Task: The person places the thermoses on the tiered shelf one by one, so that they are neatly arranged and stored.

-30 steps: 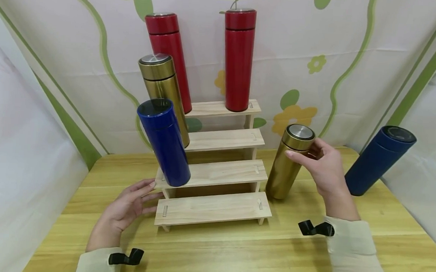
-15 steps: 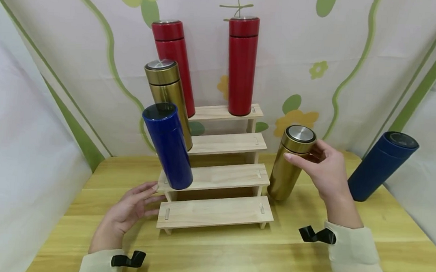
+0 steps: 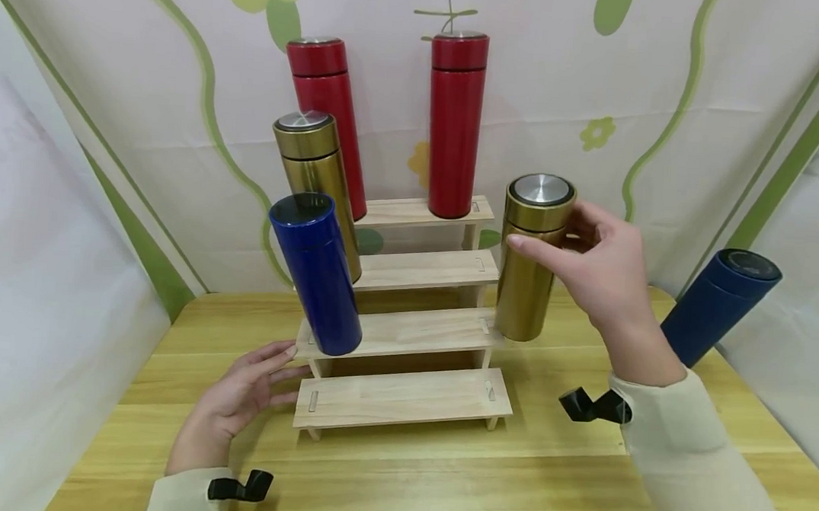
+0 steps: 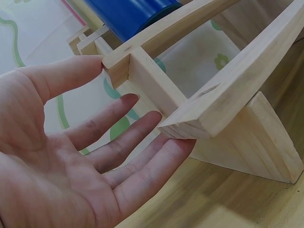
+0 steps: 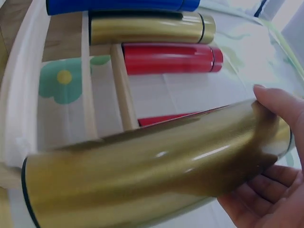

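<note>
My right hand (image 3: 604, 275) grips a gold thermos bottle (image 3: 526, 283) near its top, thumb in front and fingers behind. The bottle is upright and raised off the table, its base beside the right end of the second step from the front. At the left end of the wooden step stand (image 3: 403, 396), my left hand (image 3: 238, 400) touches the step ends with thumb and fingertips, its fingers loosely spread in the left wrist view. On the stand's left are a blue thermos bottle (image 3: 316, 274), another gold thermos bottle (image 3: 309, 148) and a red thermos bottle (image 3: 324, 76), each on its own step.
A second red thermos bottle (image 3: 456, 128) stands at the right of the top step. Behind my right forearm, a dark blue thermos bottle (image 3: 719, 303) stands on the wooden table (image 3: 399, 487). A patterned cloth backdrop (image 3: 568, 79) rises behind the table.
My right hand has lifted the gold thermos bottle off the table and brought it slightly left, towards the stand. The left hand stays at the stand's left end.
</note>
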{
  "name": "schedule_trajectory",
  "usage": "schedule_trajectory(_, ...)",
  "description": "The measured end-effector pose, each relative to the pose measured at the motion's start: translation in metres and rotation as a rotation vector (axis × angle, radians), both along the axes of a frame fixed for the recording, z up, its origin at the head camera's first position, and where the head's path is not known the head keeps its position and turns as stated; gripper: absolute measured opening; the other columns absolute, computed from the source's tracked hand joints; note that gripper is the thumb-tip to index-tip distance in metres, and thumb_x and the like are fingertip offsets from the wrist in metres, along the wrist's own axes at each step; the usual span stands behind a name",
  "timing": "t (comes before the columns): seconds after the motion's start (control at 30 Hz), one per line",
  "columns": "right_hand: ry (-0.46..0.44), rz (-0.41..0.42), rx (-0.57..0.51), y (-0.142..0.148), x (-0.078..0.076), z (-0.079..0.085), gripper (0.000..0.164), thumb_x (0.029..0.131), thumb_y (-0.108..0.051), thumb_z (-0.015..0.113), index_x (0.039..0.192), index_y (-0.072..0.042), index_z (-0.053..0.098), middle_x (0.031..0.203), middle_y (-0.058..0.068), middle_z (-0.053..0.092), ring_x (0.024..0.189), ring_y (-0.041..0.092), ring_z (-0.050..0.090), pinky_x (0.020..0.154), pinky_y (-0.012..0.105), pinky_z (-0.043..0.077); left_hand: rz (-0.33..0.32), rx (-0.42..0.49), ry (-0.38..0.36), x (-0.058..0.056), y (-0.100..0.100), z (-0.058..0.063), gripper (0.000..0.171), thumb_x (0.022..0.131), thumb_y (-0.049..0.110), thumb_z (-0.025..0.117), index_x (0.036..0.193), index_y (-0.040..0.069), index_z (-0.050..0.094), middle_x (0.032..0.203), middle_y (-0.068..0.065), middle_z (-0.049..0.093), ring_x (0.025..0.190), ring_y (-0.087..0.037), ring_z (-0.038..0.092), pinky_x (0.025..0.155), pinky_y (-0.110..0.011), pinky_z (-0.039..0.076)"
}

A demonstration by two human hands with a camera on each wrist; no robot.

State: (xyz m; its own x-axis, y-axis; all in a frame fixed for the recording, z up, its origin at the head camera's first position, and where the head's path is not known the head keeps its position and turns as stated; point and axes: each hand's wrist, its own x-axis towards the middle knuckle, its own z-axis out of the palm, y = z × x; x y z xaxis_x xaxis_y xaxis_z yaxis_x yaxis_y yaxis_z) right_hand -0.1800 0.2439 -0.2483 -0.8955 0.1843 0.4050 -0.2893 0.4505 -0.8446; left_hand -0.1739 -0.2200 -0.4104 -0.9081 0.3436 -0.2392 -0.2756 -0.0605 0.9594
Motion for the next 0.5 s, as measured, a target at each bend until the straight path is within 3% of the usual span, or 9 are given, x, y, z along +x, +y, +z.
schedule_trajectory(0.13,0.014,0.019,-0.050,-0.012,-0.005,0.017,0.057,0.085,-0.042,0.093,0.135,-0.025,0.074,0.123,-0.002,0.077,0.106,0.015,0.071,0.084,0.020,0.059,0.026,-0.038,-0.005,0.000,0.002,-0.001,0.052,0.114,0.028,0.052,0.158,0.001,0.043,0.156,-0.008,0.058,0.134,-0.019,0.063,0.107,-0.045,0.058)
schedule_trajectory(0.2,0.021,0.038,-0.094,-0.018,-0.009,0.023,0.056,0.085,-0.042,0.093,0.135,-0.024,0.074,0.121,-0.002,0.077,0.107,0.017,0.070,0.084,0.022,0.058,0.040,-0.048,-0.007,0.001,0.003,-0.002,0.047,0.114,0.029,0.052,0.154,0.003,0.050,0.167,-0.018,0.044,0.139,-0.023,0.059,0.108,-0.045,0.057)
schedule_trajectory(0.27,0.024,0.057,-0.137,-0.024,-0.014,0.028,0.055,0.085,-0.041,0.093,0.134,-0.023,0.074,0.119,-0.003,0.077,0.106,0.017,0.070,0.084,0.024,0.058,0.041,-0.044,-0.004,0.002,0.003,-0.003,0.035,0.115,0.029,0.052,0.143,0.012,0.063,0.165,-0.016,0.046,0.140,-0.023,0.058,0.109,-0.046,0.057)
schedule_trajectory(0.37,0.054,0.075,-0.178,-0.033,-0.020,0.034,0.052,0.084,-0.039,0.094,0.129,-0.020,0.076,0.111,-0.005,0.077,0.101,0.018,0.069,0.083,0.026,0.057,0.046,-0.027,-0.003,0.003,0.002,-0.003,0.022,0.115,0.028,0.052,0.121,0.026,0.074,0.150,-0.003,0.060,0.134,-0.018,0.062,0.108,-0.046,0.057)
schedule_trajectory(0.43,0.072,0.079,-0.191,-0.038,-0.023,0.038,0.050,0.083,-0.038,0.094,0.127,-0.019,0.077,0.108,-0.006,0.077,0.099,0.018,0.069,0.083,0.026,0.057,0.044,-0.017,0.000,0.003,0.001,-0.002,0.022,0.115,0.027,0.052,0.115,0.028,0.074,0.137,0.010,0.065,0.131,-0.015,0.063,0.108,-0.045,0.058)
schedule_trajectory(0.5,0.094,0.084,-0.203,-0.044,-0.025,0.042,0.050,0.083,-0.036,0.094,0.126,-0.019,0.078,0.107,-0.006,0.077,0.098,0.018,0.068,0.082,0.027,0.057,0.044,-0.015,0.002,0.003,0.001,-0.001,0.022,0.115,0.026,0.052,0.115,0.027,0.074,0.135,0.011,0.065,0.131,-0.016,0.064,0.107,-0.044,0.058)
